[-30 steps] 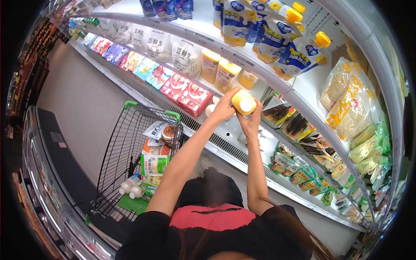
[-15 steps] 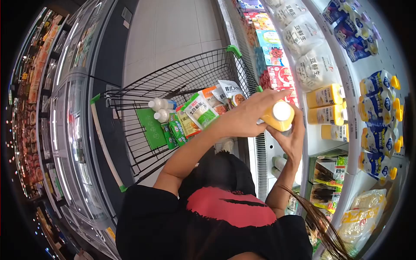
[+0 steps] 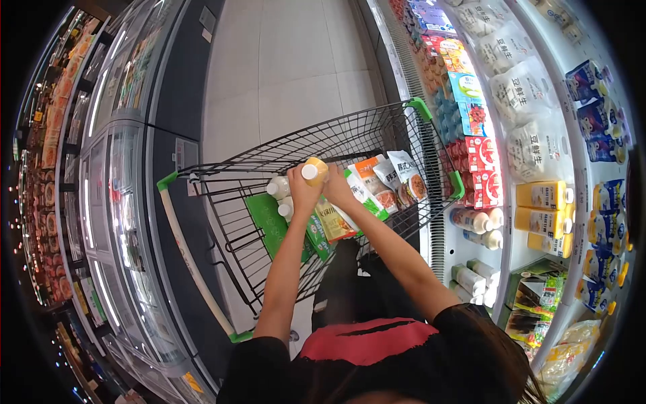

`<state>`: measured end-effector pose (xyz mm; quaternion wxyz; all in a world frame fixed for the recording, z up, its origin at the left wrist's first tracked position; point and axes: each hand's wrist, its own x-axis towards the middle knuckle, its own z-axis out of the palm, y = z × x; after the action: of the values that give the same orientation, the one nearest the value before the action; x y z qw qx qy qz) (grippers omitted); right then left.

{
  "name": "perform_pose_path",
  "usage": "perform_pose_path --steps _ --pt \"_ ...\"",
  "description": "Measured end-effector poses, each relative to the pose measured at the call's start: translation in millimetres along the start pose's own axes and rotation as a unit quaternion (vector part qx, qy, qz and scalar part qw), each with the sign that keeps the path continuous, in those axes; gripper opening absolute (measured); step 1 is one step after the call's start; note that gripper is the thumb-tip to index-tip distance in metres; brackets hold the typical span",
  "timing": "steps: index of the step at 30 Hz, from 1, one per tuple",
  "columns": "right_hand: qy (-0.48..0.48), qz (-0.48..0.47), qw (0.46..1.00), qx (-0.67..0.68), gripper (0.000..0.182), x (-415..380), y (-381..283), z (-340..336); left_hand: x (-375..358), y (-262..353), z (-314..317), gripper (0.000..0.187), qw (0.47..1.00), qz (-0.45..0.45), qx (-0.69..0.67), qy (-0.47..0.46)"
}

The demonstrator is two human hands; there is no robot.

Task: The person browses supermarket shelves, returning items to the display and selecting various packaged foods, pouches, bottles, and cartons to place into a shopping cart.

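Over the wire shopping cart (image 3: 269, 145), a yellow bottle (image 3: 315, 170) with a white cap is between my two hands. My left hand (image 3: 304, 190) is closed around its left side, and my right hand (image 3: 338, 187) grips it from the right, fingers partly hidden. Just left of my left hand are white bottles (image 3: 278, 188) in the cart. Below my wrists lie a yellow packet (image 3: 334, 223) and green packs (image 3: 319, 237). To the right of my right hand, a green-and-white pouch (image 3: 367, 195), an orange-topped pouch (image 3: 374, 182) and white food pouches (image 3: 408, 176) lean together.
On the right, a chilled shelf (image 3: 501, 250) holds yellow bottles (image 3: 542, 219), bagged white goods (image 3: 535, 148) and red packs (image 3: 483, 172). Glass-door freezers (image 3: 124, 182) line the left side. Tiled floor (image 3: 289, 54) stretches ahead. The cart's pale handle (image 3: 195, 259) is at its left end.
Both hands and the yellow bottle have moved left, from beside the shelf to over the cart. The view has shifted, so the cart appears lower and farther right.
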<state>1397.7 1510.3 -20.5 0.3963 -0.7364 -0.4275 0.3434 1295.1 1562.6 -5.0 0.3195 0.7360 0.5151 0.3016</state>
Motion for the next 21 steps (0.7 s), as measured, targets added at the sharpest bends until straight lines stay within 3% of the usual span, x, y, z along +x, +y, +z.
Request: perform_pose_path --steps 1,4,6,8,12,14,17,21 --pt "-0.013 0.066 0.998 0.010 0.069 12 0 21 7 -23 5 0.059 1.000 -0.027 -0.005 -0.005" --pt "-0.037 0.145 0.987 0.056 0.062 42 3 57 24 -93 30 0.061 0.997 -0.072 0.001 0.021" --pt "-0.029 0.153 0.987 0.034 0.065 55 7 75 30 -124 42 0.062 0.996 -0.088 0.001 0.017" --pt "-0.086 0.195 0.977 -0.001 0.067 66 14 85 32 -146 53 0.052 0.990 -0.137 -0.021 0.027" --pt "-0.089 0.217 0.972 0.001 0.067 79 41 110 35 -176 68 0.054 0.988 -0.156 0.018 0.004" --pt "-0.103 0.208 0.972 -0.017 0.082 80 70 129 30 -202 78 0.070 0.985 -0.171 -0.025 0.004" --pt "-0.142 0.230 0.962 0.039 0.082 75 57 118 27 -210 71 0.084 0.985 -0.164 -0.027 -0.035" --pt "-0.151 0.189 0.970 -0.007 0.074 63 79 120 31 -154 56 0.091 0.982 -0.189 -0.009 -0.010"
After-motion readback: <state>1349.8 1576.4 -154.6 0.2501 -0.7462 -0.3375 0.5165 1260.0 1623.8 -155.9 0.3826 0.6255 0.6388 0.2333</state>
